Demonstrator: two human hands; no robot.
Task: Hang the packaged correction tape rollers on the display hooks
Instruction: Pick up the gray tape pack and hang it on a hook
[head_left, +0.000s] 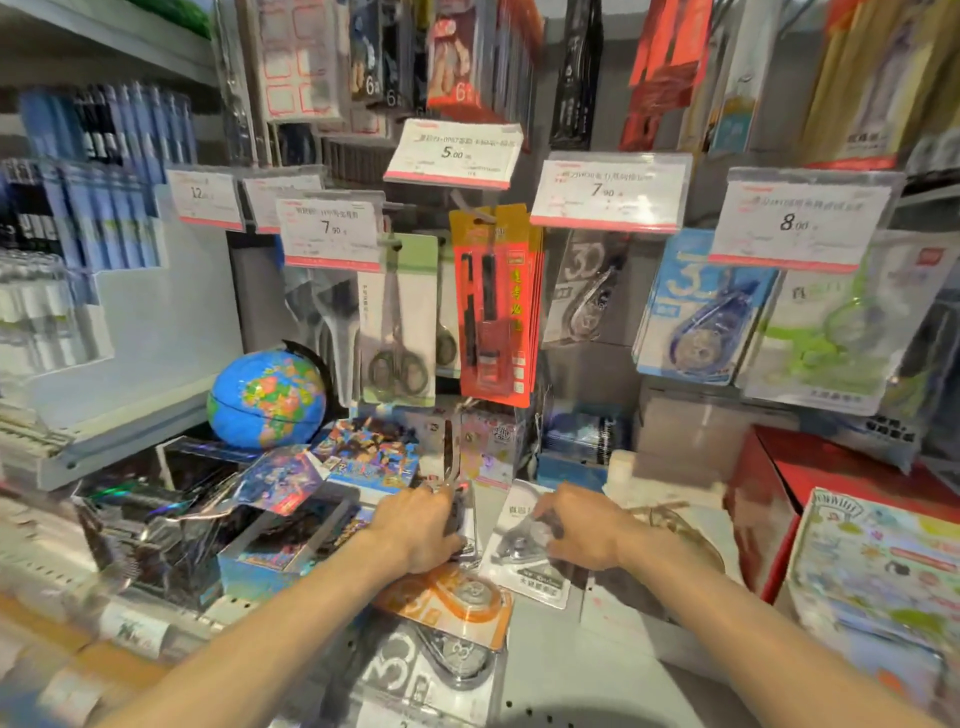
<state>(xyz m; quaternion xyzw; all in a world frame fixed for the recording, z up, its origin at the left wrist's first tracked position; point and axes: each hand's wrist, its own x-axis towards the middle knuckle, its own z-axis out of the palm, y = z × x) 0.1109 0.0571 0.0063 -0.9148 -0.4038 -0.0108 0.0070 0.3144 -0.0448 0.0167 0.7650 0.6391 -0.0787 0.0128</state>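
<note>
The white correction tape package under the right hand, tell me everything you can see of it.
The white carded correction tape package lies flat on the grey shelf surface, tilted so its top points up and right. A clear plastic blister holds a grey-and-clear roller. Dark print runs along its lower edge, too blurred to read. The right hand rests its fingers on the upper part; the orange package lies just beside its lower left corner.

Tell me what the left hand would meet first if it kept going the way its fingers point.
Probably the dark package its fingers already touch; past that, likely the pink box, though depth is unclear.
</note>
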